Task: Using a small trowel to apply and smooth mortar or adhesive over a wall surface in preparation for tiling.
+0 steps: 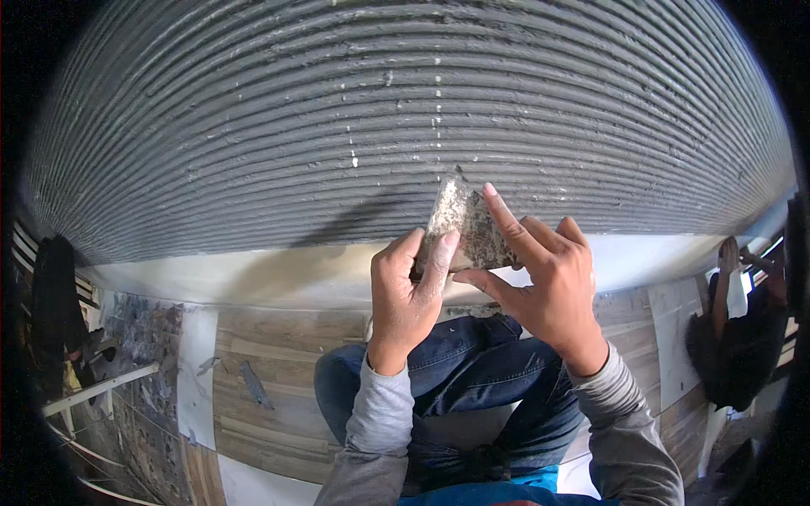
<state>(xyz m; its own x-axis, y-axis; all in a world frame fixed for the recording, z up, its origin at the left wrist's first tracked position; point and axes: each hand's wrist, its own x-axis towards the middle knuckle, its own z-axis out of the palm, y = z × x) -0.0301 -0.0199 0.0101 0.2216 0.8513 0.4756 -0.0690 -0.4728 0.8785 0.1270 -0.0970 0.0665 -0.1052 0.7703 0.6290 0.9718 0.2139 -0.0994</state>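
In front of me is a small, flat, four-sided piece [472,229], grey and crusted with whitish plaster; its exact kind is hard to make out. My left hand [407,291] grips its left side, thumb pressed over the face and fingers behind. My right hand [547,274] spans the right side, with the index finger stretched along the upper right edge and the thumb at the lower edge. Whitish dust coats the fingers of both hands. Just beyond the piece rises a dark grey ridged wall surface [253,160], marked with whitish spots.
A pale smooth band [211,274] runs below the ridges. My bent legs in jeans [456,371] are beneath my hands, over a wood-patterned floor [278,354] with grey scraps. At far left stands a pale metal frame [101,390]; at far right, a person in dark clothes [742,337].
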